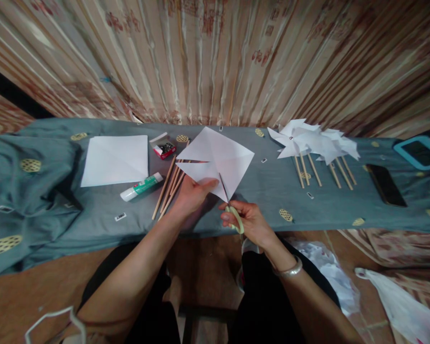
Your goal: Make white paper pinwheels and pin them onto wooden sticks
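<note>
My left hand [195, 193] pinches the lower left part of a white square paper sheet [231, 157], thumb on top. A slit runs in from the sheet's left corner toward its middle. In my right hand [249, 217] is a pair of scissors [238, 220] with pale green handles, its blades at the sheet's bottom corner and pointing to the centre. Several wooden sticks [168, 184] lie beside and partly under my left hand. Left of them is a green and white glue stick [142, 187], and above it a small open red box [163, 147] of dark pins.
A stack of white paper [114, 160] lies on the left of the cloth-covered table [272, 191]. Several paper pinwheels [301, 136] on sticks lie to the right, then a dark phone [385, 185] and a blue-framed tablet [421, 152]. A curtain hangs behind; plastic bags [326, 267] lie on the floor.
</note>
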Demonstrator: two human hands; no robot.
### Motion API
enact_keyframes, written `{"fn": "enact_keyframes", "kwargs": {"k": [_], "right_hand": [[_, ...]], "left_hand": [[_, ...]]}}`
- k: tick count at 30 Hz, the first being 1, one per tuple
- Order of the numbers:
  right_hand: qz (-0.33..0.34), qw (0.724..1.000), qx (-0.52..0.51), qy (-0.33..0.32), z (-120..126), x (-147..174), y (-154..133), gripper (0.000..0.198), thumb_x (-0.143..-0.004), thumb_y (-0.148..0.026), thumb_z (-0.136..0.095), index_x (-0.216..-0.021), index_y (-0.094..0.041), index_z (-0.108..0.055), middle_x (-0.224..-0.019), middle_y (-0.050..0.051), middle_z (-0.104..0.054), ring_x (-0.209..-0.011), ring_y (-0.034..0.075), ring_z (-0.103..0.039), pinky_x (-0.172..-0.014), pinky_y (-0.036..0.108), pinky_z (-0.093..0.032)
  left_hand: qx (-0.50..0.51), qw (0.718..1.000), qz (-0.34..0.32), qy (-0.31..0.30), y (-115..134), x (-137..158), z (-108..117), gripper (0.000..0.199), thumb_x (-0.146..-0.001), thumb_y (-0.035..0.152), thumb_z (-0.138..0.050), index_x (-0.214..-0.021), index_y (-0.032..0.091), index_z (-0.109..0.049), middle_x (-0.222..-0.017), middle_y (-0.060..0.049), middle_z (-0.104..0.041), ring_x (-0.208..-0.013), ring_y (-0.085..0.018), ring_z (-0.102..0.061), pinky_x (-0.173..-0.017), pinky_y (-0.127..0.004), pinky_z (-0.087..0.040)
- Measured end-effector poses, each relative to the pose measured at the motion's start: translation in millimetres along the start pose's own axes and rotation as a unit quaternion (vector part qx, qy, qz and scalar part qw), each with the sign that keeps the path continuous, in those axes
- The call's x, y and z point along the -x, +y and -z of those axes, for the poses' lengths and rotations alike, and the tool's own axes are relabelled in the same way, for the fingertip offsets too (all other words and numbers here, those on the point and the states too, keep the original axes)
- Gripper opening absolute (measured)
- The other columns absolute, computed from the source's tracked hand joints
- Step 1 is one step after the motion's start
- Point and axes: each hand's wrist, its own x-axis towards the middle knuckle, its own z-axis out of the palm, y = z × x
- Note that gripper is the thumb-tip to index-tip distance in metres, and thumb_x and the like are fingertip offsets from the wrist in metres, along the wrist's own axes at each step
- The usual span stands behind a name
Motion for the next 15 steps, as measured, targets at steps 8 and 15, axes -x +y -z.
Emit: {"fn": "enact_keyframes", "kwargs": {"k": [8, 15], "right_hand": [[0.025, 1.0, 0.008, -0.007, -1.1, 0.3, -1.9, 0.047, -0.053, -0.053, -0.086, -0.079, -0.018, -0.07, -0.056, -0.004, -0.063, -0.049, 0.008, -0.055, -0.047, 0.021, -0.044], [-0.008, 0.999, -0.025, 0.02, -3.5, -0.9, -2.1, 0.045, -0.043, -0.043, -0.092, -0.073, -0.017, -0.07, -0.054, -0.006, -0.062, -0.048, 0.007, -0.055, -0.047, 0.02, -0.043]], "left_hand": [[-0.021, 0.999, 0.043, 0.001, 3.0, 6.1, -0.8, 0.029, -0.055, 0.023, -0.075, -0.081, 0.016, -0.064, -0.083, -0.005, -0.071, -0.077, -0.021, -0.065, -0.078, -0.035, -0.052], [-0.027, 0.999, 0.023, 0.009, 2.5, 4.1, -0.7, 0.029, -0.055, 0.024, -0.076, -0.081, 0.016, -0.064, -0.079, -0.004, -0.07, -0.074, -0.02, -0.064, -0.075, -0.034, -0.052]]}}
